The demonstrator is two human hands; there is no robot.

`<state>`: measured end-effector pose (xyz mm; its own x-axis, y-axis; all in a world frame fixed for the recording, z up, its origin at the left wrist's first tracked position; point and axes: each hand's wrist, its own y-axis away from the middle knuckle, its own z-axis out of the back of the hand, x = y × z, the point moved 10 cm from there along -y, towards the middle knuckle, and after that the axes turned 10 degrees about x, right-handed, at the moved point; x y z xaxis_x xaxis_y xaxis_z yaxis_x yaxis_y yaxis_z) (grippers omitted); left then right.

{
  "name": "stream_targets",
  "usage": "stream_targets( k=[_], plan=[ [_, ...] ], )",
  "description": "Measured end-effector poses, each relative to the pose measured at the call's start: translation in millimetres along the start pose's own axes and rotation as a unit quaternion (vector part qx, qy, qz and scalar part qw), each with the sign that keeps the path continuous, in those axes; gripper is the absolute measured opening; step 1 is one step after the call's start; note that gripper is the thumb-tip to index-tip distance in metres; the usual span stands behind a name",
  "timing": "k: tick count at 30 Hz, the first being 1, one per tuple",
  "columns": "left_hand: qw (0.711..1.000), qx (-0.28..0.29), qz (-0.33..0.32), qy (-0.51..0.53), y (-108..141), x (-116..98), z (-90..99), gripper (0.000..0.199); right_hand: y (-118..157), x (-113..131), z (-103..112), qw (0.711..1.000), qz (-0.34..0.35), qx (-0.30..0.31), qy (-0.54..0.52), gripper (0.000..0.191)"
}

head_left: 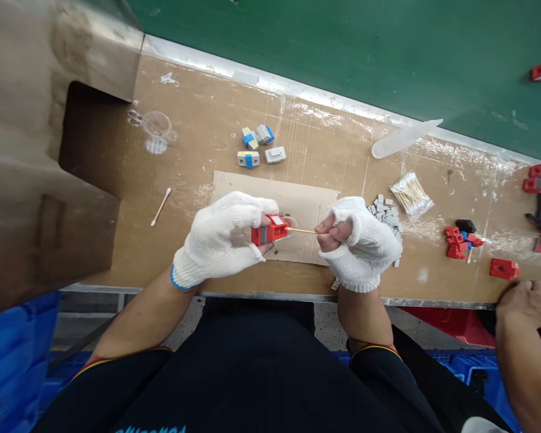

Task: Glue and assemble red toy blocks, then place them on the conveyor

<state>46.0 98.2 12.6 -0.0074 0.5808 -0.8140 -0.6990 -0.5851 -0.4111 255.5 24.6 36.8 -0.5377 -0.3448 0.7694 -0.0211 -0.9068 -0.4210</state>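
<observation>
A red plastic part (270,231) with a grey band and a pale patch on top is pinched in my left hand (228,234), gloved in white with bare fingertips. My right hand (358,240), gloved the same way, is closed on the thin stick of a cotton swab (303,231). The swab's left tip meets the right side of the red part. Both hands hover over a cardboard sheet (306,201), on which small dark bits and a clear round piece lie partly hidden behind the part.
Grey-and-blue blocks (256,146) lie beyond the sheet. Small grey pieces (385,215), bagged swabs (412,195) and red parts (460,242) are on the right. A loose swab (161,207) and clear cup (157,126) lie left, near a metal housing (90,228). Another person's arm (523,337) rests far right.
</observation>
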Motion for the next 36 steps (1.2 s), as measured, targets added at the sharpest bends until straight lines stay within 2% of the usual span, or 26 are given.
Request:
stream_targets(
  k=[4, 7, 10, 13, 18, 21, 28, 32, 36],
  plan=[
    [1.0, 0.001, -0.004, -0.007, 0.3, -0.8, -1.0, 0.024, -0.7, 5.5, 2.0, 1.0, 0.013, -0.018, 0.006, 0.038],
    [1.0, -0.005, -0.028, -0.013, 0.3, -5.8, -0.9, 0.028, -2.9, 16.0, 5.3, 0.997, 0.049, -0.044, -0.028, 0.036],
    [0.999, -0.008, -0.031, -0.006, 0.3, -6.3, -0.9, 0.03, -8.2, 24.0, -0.2, 0.996, 0.072, -0.018, -0.056, 0.032],
    [1.0, -0.002, -0.024, -0.006, 0.7, -5.3, -2.1, 0.029, -12.4, 25.4, -4.1, 0.995, 0.068, 0.004, -0.069, 0.034],
    [1.0, 0.004, -0.022, -0.013, 1.3, -4.7, -3.2, 0.031, -12.5, 26.5, -4.4, 0.996, 0.069, 0.005, -0.062, 0.035],
    [0.999, -0.011, -0.038, 0.004, 1.2, -6.3, -0.8, 0.035, -9.6, 22.1, -5.1, 0.995, 0.059, 0.009, -0.08, 0.033],
    [0.999, -0.016, -0.024, 0.045, -0.2, -1.1, -0.1, 0.035, -4.4, 15.8, -7.5, 0.992, 0.053, 0.021, -0.114, 0.028],
    [0.999, -0.008, -0.041, 0.027, 0.6, -4.4, -1.1, 0.041, -4.8, 13.6, -8.3, 0.995, 0.044, 0.024, -0.085, 0.032],
    [0.999, -0.004, -0.024, 0.029, 0.7, -1.9, -2.3, 0.038, -5.7, 15.4, -7.4, 0.998, 0.044, 0.021, -0.049, 0.037]
  ],
)
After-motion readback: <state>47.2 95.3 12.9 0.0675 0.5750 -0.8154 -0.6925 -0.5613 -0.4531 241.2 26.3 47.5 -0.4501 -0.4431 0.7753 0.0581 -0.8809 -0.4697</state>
